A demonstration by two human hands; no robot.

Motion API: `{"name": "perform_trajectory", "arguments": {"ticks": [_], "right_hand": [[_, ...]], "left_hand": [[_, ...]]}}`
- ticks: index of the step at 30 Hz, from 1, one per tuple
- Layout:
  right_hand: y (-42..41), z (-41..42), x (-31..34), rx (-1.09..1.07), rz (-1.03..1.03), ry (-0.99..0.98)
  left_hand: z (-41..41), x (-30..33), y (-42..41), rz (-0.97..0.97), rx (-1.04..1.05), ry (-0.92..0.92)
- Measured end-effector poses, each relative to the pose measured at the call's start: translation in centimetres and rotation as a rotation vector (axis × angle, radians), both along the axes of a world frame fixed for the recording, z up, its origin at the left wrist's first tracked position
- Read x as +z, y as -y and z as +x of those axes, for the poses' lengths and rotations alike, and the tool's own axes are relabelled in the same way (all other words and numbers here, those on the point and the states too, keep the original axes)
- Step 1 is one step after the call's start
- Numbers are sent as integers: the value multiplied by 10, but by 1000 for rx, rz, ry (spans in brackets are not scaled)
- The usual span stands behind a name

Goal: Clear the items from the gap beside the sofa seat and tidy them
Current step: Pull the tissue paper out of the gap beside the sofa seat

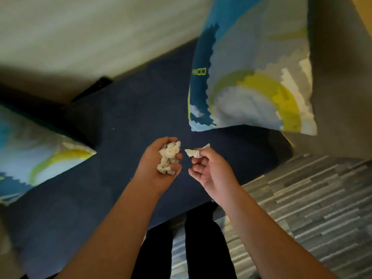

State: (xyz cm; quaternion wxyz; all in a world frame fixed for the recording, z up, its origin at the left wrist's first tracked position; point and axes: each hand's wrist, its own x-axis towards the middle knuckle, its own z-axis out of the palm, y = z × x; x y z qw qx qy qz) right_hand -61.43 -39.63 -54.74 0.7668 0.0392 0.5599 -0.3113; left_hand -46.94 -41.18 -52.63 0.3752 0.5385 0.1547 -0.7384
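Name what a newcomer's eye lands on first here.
First, the two hands at centre over the dark blue sofa seat: the left hand grips a wad of crumpled tissue, the right hand pinches a smaller scrap. Next, the bright blue-and-yellow cushion at upper right.

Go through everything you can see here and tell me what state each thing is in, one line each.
Left hand: curled around a tissue wad.
Tissue wad: crumpled, held in the palm.
Right hand: pinching a tissue scrap.
Tissue scrap: crumpled, held above the seat.
Right cushion: propped upright.
Left cushion: lying on the seat.
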Motion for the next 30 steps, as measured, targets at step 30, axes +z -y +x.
{"name": "perform_trajectory", "arguments": {"ticks": [30], "right_hand": [[-108,294,74,652,-242,-59]], "left_hand": [[269,40,-202,-64,638,17]]}}
